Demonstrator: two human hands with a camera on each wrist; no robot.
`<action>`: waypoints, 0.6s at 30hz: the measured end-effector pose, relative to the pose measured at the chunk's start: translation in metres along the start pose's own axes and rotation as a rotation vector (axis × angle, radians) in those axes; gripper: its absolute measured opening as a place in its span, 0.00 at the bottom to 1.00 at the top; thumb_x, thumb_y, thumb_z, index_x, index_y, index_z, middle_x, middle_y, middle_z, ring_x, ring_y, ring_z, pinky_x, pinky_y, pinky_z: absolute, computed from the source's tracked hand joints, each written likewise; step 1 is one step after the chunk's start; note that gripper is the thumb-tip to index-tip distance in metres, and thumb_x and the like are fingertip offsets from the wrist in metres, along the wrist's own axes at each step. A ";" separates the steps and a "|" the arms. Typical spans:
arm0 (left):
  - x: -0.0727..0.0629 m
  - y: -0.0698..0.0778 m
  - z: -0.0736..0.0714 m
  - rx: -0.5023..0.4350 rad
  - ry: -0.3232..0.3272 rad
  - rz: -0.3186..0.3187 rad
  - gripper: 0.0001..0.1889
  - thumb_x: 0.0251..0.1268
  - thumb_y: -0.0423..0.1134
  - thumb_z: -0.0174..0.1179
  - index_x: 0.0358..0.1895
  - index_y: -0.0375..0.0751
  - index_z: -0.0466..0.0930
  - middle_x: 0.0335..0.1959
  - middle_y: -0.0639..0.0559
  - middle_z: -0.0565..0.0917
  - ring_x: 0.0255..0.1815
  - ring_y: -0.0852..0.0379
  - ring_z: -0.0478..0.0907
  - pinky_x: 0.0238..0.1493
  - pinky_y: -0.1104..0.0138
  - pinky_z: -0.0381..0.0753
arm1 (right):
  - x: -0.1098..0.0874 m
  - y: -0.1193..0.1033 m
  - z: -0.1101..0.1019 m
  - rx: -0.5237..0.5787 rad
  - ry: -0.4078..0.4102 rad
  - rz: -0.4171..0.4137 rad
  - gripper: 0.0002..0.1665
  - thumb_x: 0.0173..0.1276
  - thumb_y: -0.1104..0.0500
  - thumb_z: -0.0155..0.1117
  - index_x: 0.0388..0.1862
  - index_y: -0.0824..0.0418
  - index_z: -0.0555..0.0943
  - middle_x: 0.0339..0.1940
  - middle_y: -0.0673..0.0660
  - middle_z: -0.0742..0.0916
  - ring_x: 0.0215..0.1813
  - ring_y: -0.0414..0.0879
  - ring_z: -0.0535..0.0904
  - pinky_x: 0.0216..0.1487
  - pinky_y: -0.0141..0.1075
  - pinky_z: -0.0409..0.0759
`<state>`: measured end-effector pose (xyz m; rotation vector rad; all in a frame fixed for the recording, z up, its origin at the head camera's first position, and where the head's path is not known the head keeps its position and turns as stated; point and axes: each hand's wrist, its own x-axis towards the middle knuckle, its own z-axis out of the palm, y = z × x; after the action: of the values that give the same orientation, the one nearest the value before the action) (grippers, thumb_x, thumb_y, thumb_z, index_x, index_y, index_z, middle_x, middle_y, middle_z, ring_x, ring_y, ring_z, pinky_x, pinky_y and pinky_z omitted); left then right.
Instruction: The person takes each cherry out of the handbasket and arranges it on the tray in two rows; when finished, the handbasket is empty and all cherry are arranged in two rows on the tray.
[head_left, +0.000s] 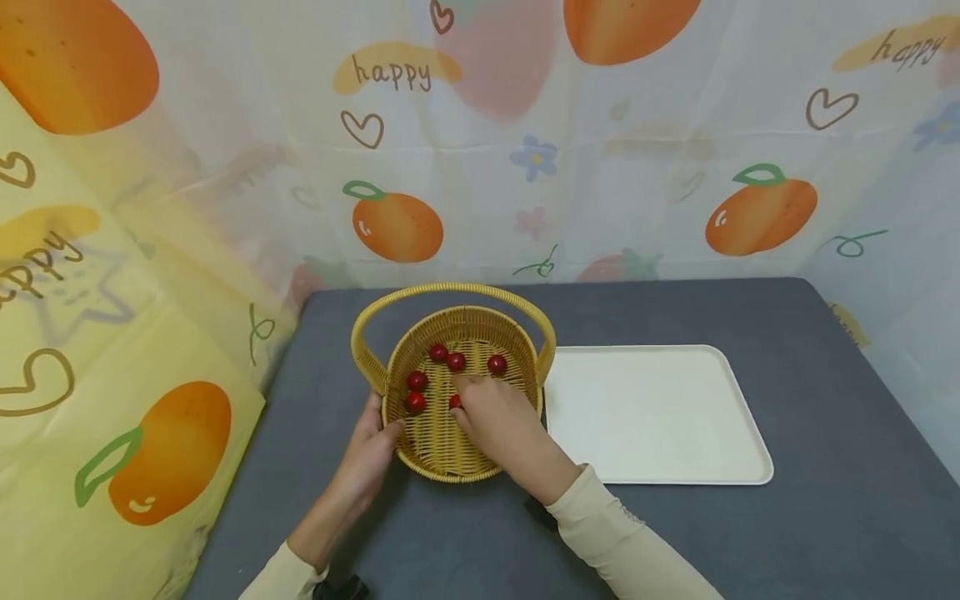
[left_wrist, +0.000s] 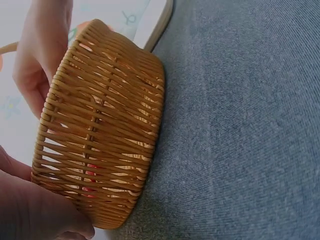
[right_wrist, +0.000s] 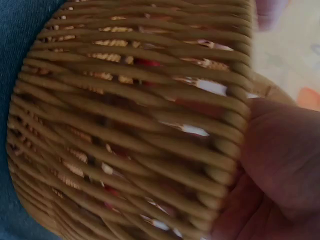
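A round woven wicker basket (head_left: 438,462) with an arched handle (head_left: 453,287) stands on the table. Inside it lie several small, glossy, dark red cherries (head_left: 416,381). My left hand (head_left: 367,454) grips the basket's left rim, thumb over the edge; the left wrist view shows that hand (left_wrist: 40,207) at the woven wall. My right hand (head_left: 504,421) reaches over the near right rim into the basket, a cherry (head_left: 455,402) between its thumb and fingers. In the right wrist view, the wicker wall (right_wrist: 125,115) hides the fingertips.
A white rectangular tray (head_left: 660,417) lies right of the basket, close to its side. Both rest on a dark grey cloth-covered table (head_left: 817,467). Behind and to the left hangs a fruit-printed curtain (head_left: 465,167).
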<state>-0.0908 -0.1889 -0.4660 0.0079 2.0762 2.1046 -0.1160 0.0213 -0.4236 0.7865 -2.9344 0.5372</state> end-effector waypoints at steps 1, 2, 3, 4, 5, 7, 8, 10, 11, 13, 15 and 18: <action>-0.001 -0.001 0.000 -0.003 -0.001 0.000 0.45 0.77 0.20 0.40 0.88 0.53 0.33 0.88 0.53 0.40 0.86 0.53 0.38 0.82 0.49 0.45 | 0.001 -0.001 0.003 -0.005 -0.002 0.003 0.13 0.73 0.55 0.72 0.51 0.61 0.85 0.40 0.54 0.90 0.32 0.44 0.84 0.31 0.37 0.82; -0.001 -0.001 -0.001 -0.009 -0.003 0.003 0.45 0.77 0.20 0.40 0.88 0.54 0.33 0.88 0.53 0.40 0.86 0.53 0.38 0.82 0.49 0.45 | 0.002 -0.002 0.005 -0.008 -0.002 0.008 0.12 0.73 0.56 0.72 0.50 0.61 0.85 0.39 0.54 0.90 0.32 0.44 0.84 0.31 0.37 0.82; -0.001 -0.001 -0.001 -0.016 -0.004 0.003 0.45 0.77 0.20 0.40 0.88 0.54 0.33 0.88 0.53 0.39 0.86 0.53 0.38 0.82 0.49 0.45 | 0.003 -0.002 0.008 -0.012 -0.002 0.014 0.11 0.72 0.57 0.73 0.48 0.61 0.85 0.38 0.55 0.89 0.30 0.44 0.83 0.30 0.37 0.82; -0.001 -0.001 -0.001 -0.025 -0.008 0.007 0.45 0.76 0.19 0.39 0.88 0.54 0.32 0.88 0.53 0.39 0.86 0.52 0.38 0.82 0.49 0.45 | 0.004 -0.002 0.010 -0.013 -0.002 0.021 0.09 0.71 0.57 0.74 0.46 0.60 0.85 0.36 0.55 0.89 0.29 0.44 0.82 0.28 0.37 0.81; -0.001 -0.001 0.000 -0.032 -0.011 0.010 0.45 0.76 0.19 0.39 0.88 0.54 0.32 0.88 0.52 0.40 0.86 0.52 0.39 0.82 0.48 0.46 | 0.005 -0.002 0.011 -0.015 -0.004 0.028 0.08 0.71 0.58 0.75 0.43 0.60 0.85 0.34 0.55 0.88 0.28 0.44 0.81 0.27 0.36 0.80; -0.001 -0.001 0.000 -0.048 -0.017 0.012 0.46 0.75 0.18 0.38 0.88 0.53 0.32 0.88 0.51 0.41 0.86 0.51 0.40 0.82 0.48 0.47 | 0.006 -0.002 0.014 -0.022 -0.016 0.046 0.08 0.69 0.58 0.76 0.39 0.59 0.86 0.33 0.55 0.88 0.27 0.45 0.81 0.26 0.36 0.79; -0.001 -0.001 0.000 -0.054 -0.019 0.011 0.46 0.75 0.18 0.38 0.88 0.54 0.32 0.88 0.51 0.42 0.86 0.51 0.41 0.82 0.48 0.47 | 0.007 -0.002 0.016 -0.025 -0.024 0.056 0.08 0.69 0.57 0.77 0.38 0.59 0.86 0.32 0.55 0.88 0.27 0.45 0.81 0.25 0.37 0.79; -0.001 -0.001 0.000 -0.063 -0.020 0.007 0.46 0.75 0.17 0.37 0.88 0.53 0.32 0.88 0.51 0.42 0.86 0.51 0.42 0.81 0.48 0.47 | 0.008 -0.002 0.019 -0.028 -0.046 0.074 0.08 0.68 0.56 0.78 0.36 0.59 0.86 0.32 0.55 0.88 0.28 0.45 0.81 0.25 0.37 0.80; -0.001 -0.001 0.000 -0.061 -0.019 0.004 0.46 0.75 0.17 0.37 0.88 0.53 0.32 0.88 0.51 0.42 0.86 0.51 0.41 0.81 0.48 0.47 | 0.009 -0.003 0.020 -0.030 -0.053 0.079 0.09 0.68 0.56 0.78 0.35 0.59 0.86 0.32 0.55 0.88 0.27 0.45 0.81 0.25 0.37 0.80; -0.001 -0.001 0.000 -0.056 -0.015 -0.006 0.46 0.75 0.18 0.38 0.88 0.53 0.32 0.88 0.51 0.41 0.86 0.52 0.40 0.82 0.49 0.46 | 0.011 -0.004 0.021 -0.029 -0.064 0.091 0.09 0.68 0.56 0.77 0.34 0.59 0.86 0.30 0.54 0.88 0.26 0.44 0.79 0.24 0.37 0.79; -0.001 0.000 0.000 -0.051 -0.011 -0.013 0.46 0.75 0.18 0.39 0.88 0.52 0.33 0.88 0.51 0.40 0.86 0.52 0.39 0.82 0.50 0.45 | 0.013 -0.006 0.021 -0.036 -0.068 0.093 0.09 0.69 0.56 0.76 0.32 0.59 0.86 0.29 0.54 0.87 0.25 0.44 0.79 0.23 0.37 0.79; 0.000 0.001 0.001 -0.053 -0.005 -0.019 0.45 0.74 0.18 0.39 0.88 0.48 0.34 0.88 0.49 0.42 0.86 0.52 0.40 0.82 0.50 0.44 | 0.015 -0.008 0.022 -0.066 -0.074 0.089 0.10 0.69 0.56 0.76 0.30 0.59 0.86 0.28 0.54 0.87 0.25 0.44 0.79 0.23 0.38 0.80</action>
<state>-0.0905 -0.1881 -0.4647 -0.0145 2.0085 2.1457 -0.1244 0.0004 -0.4397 0.6859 -3.0495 0.4232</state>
